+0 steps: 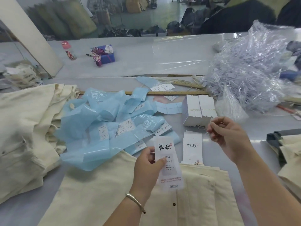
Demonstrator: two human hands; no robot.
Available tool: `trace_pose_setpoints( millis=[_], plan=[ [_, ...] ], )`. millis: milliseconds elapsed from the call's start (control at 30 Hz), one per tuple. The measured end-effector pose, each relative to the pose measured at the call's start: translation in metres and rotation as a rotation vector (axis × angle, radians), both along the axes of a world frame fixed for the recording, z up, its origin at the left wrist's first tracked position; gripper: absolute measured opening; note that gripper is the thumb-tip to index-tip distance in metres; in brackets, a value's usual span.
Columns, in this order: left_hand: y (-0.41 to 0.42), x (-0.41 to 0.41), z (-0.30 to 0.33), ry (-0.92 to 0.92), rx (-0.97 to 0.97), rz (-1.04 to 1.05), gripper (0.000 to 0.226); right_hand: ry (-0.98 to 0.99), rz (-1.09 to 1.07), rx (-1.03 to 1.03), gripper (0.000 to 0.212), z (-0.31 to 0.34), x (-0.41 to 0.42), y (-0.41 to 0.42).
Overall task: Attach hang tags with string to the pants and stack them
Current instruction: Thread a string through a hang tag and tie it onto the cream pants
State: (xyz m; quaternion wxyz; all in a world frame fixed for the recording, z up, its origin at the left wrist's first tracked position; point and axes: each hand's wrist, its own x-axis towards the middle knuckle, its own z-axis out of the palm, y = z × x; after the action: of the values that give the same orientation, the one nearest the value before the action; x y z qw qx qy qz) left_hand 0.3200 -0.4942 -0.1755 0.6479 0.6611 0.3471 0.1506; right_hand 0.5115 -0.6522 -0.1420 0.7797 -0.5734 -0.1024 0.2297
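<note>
My left hand (149, 165) pinches a white hang tag (167, 154) with black characters, held upright above cream pants (101, 193) lying flat before me. My right hand (228, 136) is raised to the right of it and pinches a thin string (204, 128) between thumb and fingertips. A small stack of the same hang tags (193, 147) lies on the table between my hands. A white bundle of tags (199, 110) bound with a band stands just beyond.
A heap of cream pants (24, 121) fills the left. Blue sticker backing strips (104, 121) litter the middle. A wooden ruler (162, 92) lies behind them. Crumpled clear plastic with strings (254, 75) sits at right; more folded pants (290, 154) at the right edge.
</note>
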Motion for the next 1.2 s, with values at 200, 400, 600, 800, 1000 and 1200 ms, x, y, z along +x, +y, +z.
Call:
trace_pose_setpoints(
  millis=[200, 400, 600, 800, 1000, 1200],
  plan=[
    [0.005, -0.031, 0.028, -0.054, -0.056, -0.064, 0.017, -0.065, 0.078, -0.138, 0.012, 0.039, -0.093, 0.006],
    [0.009, -0.069, 0.05, -0.153, 0.007, -0.196, 0.021, -0.294, 0.074, -0.307, 0.017, 0.044, -0.17, 0.032],
    [0.018, -0.108, 0.064, -0.228, 0.118, -0.246, 0.028, -0.469, -0.086, -0.275, 0.018, 0.05, -0.221, 0.058],
    [0.03, -0.138, 0.076, -0.294, 0.154, -0.272, 0.042, -0.477, -0.231, -0.248, 0.018, 0.05, -0.251, 0.07],
    [0.036, -0.154, 0.079, -0.346, 0.191, -0.336, 0.042, -0.534, -0.272, -0.326, 0.025, 0.05, -0.273, 0.079],
    [0.037, -0.164, 0.077, -0.384, 0.229, -0.364, 0.043, -0.658, -0.375, -0.473, 0.02, 0.05, -0.289, 0.08]
  ],
)
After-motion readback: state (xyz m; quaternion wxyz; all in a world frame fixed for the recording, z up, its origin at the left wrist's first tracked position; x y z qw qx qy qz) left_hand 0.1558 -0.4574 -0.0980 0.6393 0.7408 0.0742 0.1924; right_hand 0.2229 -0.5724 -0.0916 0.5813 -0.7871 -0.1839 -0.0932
